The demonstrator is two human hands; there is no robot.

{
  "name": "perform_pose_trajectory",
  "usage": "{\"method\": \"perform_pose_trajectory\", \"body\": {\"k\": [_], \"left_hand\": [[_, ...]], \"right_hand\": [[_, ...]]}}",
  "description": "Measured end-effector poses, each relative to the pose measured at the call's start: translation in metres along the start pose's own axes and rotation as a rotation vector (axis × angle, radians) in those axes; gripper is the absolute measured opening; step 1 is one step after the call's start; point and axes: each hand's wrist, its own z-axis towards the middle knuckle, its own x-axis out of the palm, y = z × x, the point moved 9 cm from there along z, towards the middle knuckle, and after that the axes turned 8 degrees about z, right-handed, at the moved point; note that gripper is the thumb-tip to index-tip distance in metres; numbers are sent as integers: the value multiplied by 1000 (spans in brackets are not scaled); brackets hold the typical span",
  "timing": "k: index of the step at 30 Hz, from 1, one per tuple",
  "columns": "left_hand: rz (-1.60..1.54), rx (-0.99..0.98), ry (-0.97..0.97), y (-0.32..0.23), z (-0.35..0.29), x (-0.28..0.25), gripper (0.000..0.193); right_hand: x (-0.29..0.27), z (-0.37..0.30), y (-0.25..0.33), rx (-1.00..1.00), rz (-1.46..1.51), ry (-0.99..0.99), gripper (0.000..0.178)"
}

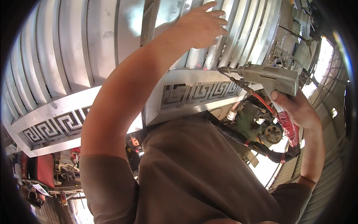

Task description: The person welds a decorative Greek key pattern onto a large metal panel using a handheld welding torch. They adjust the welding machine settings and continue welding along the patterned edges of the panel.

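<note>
A pistol-shaped handheld welding gun [274, 77] is gripped by my right hand [300, 108], its metal nozzle pointing left. Red wrapping covers its handle, and a thin wire-feed tube with a red section runs below the nozzle. The nozzle tip is near the upper edge of a silver metal panel; whether it touches cannot be told. My left hand [205, 28] has its fingers spread over the panel's upright slats [251, 26], holding nothing. Below the slats runs a fretwork band [203, 92] with a squared spiral pattern.
A second slatted panel [74, 44] with matching fretwork extends to the left. A thick dark cable [257, 145] trails from the gun's handle past my waist. Beyond it lies a spoked wheel [273, 133]. A red box-like object [45, 170] and cluttered shelving are at lower left.
</note>
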Motion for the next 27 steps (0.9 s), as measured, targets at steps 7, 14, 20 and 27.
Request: {"method": "perform_pose_trajectory", "body": {"k": [7,14,20,27], "left_hand": [[13,101,64,-14,17,19,54],[-28,38,59,-13,23,18,39],[-22,21,95,-14,25,21,37],[-64,8,77,-10,22,19,39]], "right_hand": [[9,22,-21,-83,109,184,53],[8,42,-26,-137,92,258,51],[8,46,-16,-146,42,284,45],[16,58,-5,-97,-133,308,48]]}}
